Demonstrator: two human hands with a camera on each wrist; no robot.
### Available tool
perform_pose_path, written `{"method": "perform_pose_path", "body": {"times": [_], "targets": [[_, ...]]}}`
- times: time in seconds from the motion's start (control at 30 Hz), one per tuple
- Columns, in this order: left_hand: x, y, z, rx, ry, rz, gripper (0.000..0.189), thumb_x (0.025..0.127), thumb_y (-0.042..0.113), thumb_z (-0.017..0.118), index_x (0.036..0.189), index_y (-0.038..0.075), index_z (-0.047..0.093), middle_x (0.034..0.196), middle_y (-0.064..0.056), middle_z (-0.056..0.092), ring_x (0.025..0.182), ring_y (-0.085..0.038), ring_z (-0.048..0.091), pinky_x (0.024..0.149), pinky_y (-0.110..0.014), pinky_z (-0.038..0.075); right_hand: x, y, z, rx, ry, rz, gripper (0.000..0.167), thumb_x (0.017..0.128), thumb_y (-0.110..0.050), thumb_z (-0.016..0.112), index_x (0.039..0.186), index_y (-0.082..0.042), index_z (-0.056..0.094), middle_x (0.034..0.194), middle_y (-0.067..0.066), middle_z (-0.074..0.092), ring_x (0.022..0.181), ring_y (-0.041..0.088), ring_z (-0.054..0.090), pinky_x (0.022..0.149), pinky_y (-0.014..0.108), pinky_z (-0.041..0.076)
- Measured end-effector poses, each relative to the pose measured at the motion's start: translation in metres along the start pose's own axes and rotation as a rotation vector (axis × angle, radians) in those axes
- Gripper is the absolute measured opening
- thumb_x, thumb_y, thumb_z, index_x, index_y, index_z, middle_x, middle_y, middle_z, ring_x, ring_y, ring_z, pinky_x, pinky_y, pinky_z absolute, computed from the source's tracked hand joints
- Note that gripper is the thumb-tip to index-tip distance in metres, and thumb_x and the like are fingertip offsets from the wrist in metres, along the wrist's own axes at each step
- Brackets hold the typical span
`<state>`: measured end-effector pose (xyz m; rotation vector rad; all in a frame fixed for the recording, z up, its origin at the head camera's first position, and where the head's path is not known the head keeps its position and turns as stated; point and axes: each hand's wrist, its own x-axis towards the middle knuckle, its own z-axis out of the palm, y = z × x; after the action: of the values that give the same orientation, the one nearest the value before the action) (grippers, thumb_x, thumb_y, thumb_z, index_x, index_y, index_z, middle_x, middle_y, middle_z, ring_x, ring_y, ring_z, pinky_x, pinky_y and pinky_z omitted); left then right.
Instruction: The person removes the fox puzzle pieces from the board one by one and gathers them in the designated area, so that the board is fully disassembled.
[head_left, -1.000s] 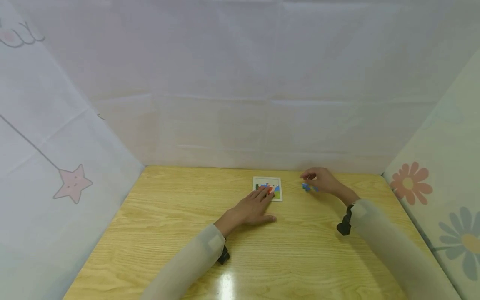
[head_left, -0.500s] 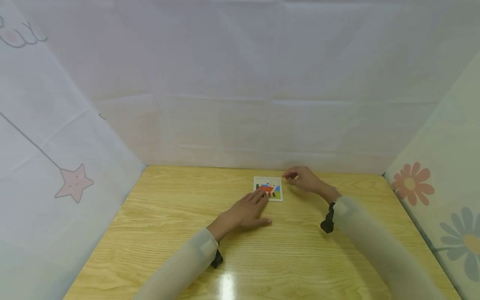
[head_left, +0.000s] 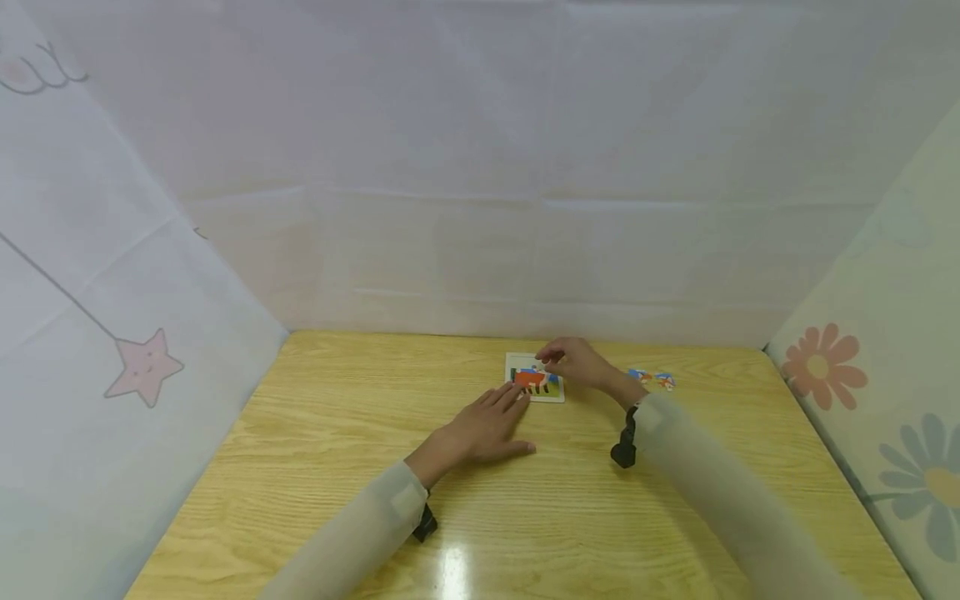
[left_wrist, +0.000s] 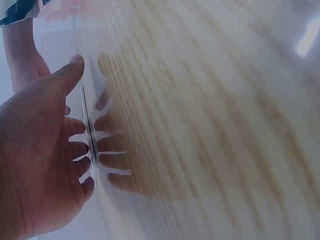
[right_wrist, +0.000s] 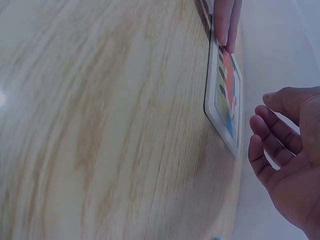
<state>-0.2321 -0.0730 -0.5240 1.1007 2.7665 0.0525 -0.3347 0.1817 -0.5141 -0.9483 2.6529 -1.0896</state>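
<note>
One thin, white-rimmed jigsaw tray [right_wrist: 210, 95] lies flat on the wooden table [head_left: 360, 392], its near edge under the fingertips of the left hand [head_left: 486, 429]. Those fingers are straight and lie almost side by side, the thumb spread away. The right hand [head_left: 579, 363] hangs at the tray's far right corner, fingers bent and thumb near them; whether a small piece sits between the tips, I cannot tell. The tray looks light and stiff, likely to skid on the glossy tabletop unless pressed; its rim seems the best grip. The loose jigsaw pieces [head_left: 664, 381], on the table to the tray's right, look small and flat, so pinching opposite edges should suit them, gently, as thin tabs may bend.
</note>
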Motion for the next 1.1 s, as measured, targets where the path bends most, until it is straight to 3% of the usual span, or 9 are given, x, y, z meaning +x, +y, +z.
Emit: {"method": "perform_pose_path", "body": {"times": [0.43,0.77,1.1], "targets": [[-0.003,0.0,0.002,-0.002,-0.038,-0.021,0.091,0.105,0.072,0.043,0.17,0.012,0.023,0.178,-0.013,0.013,0.164,-0.029,0.013,0.132,-0.045,0.02,0.016,-0.009,0.021,0.061,-0.01,0.055,0.028,0.101,0.005,0.062,0.127,0.009,0.07,0.117,0.023,0.073,0.107,0.032,0.071,0.09,0.045,0.061],[-0.002,0.002,-0.003,-0.018,-0.059,-0.013,0.092,0.104,0.071,0.044,0.17,0.011,0.023,0.177,-0.014,0.012,0.164,-0.029,0.013,0.13,-0.045,0.025,0.02,-0.01,0.028,0.049,-0.019,0.107,0.028,0.103,0.001,0.063,0.13,0.005,0.071,0.121,0.018,0.074,0.11,0.03,0.07,0.094,0.043,0.06],[-0.001,0.003,-0.007,-0.03,-0.074,-0.011,0.092,0.105,0.072,0.042,0.17,0.011,0.022,0.178,-0.013,0.008,0.164,-0.029,0.012,0.13,-0.044,0.025,0.023,-0.006,0.035,-0.017,-0.017,0.119,0.025,0.101,-0.004,0.069,0.125,0.001,0.075,0.119,0.014,0.074,0.103,0.024,0.07,0.091,0.041,0.06]]}}
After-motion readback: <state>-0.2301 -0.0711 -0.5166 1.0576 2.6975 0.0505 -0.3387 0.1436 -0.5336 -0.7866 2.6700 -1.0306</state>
